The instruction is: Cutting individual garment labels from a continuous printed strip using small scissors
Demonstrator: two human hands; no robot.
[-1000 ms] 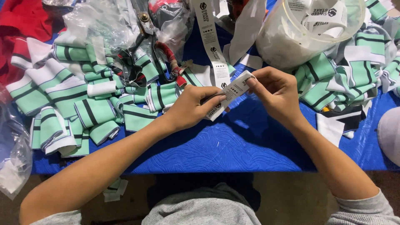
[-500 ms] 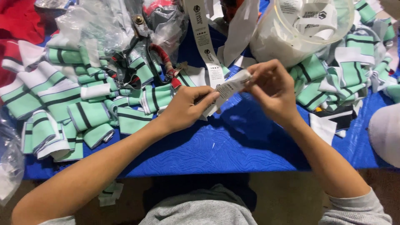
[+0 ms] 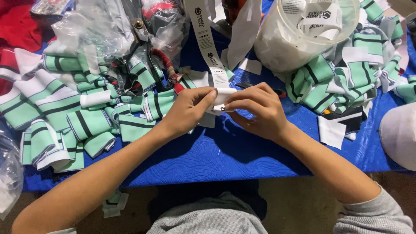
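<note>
The label point(image 3: 222, 99), a small white fabric piece with dark print, sits at the centre of the frame, pinched from both sides. The left hand point(image 3: 188, 112) clamps its left end between thumb and fingers; the right hand point(image 3: 255, 110) clamps its right end, fingers curled over the top. Both hands hover just above the blue cloth point(image 3: 225, 151) that covers the table across the middle of the frame.

From the label a long white tape point(image 3: 207, 41) of the same printed labels runs up toward the top centre of the frame. To the upper right stands a clear tub point(image 3: 277, 47) with more rolled label tape inside it. Just behind the right hand, a dark handle with a red tip pokes out on the cloth; what it belongs to cannot be told.

Left of the hands lies a heap of mint cuffs point(image 3: 86, 125), green knit pieces with black and white stripes, spread from the left edge to near the left wrist. A second heap point(image 3: 346, 82) of the same pieces fills the upper right. Scissors point(image 3: 145, 56) with red-wrapped handles lie on the left heap at upper centre-left, beside crumpled clear bags point(image 3: 86, 26). Red fabric point(image 3: 19, 30) shows in the upper left corner. A pale rounded object point(image 3: 401, 134) sits at the right edge.
</note>
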